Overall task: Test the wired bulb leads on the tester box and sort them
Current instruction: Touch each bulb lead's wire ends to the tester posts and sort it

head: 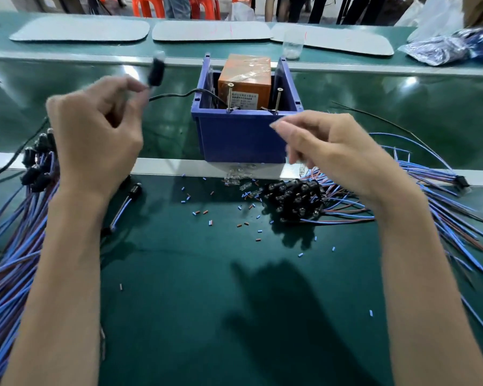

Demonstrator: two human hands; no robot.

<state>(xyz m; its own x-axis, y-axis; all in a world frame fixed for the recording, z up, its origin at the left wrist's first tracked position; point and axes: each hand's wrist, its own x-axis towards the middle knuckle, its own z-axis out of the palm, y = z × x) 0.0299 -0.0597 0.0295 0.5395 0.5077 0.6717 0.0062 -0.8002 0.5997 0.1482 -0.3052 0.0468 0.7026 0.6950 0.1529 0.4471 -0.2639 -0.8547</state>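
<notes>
Head-worn camera looks forward and down (wide-angle) close over the green bench [201, 274].

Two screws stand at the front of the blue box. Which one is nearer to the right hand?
The right-side screw: the right hand has its fingertips just below it, while the other screw stands further left.

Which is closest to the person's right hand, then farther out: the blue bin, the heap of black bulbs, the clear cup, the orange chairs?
1. Blue bin, ahead of the right hand, and heap of black bulbs, beneath it: too close to call.
2. Clear cup, behind the bin.
3. Orange chairs, at the very back.
</notes>
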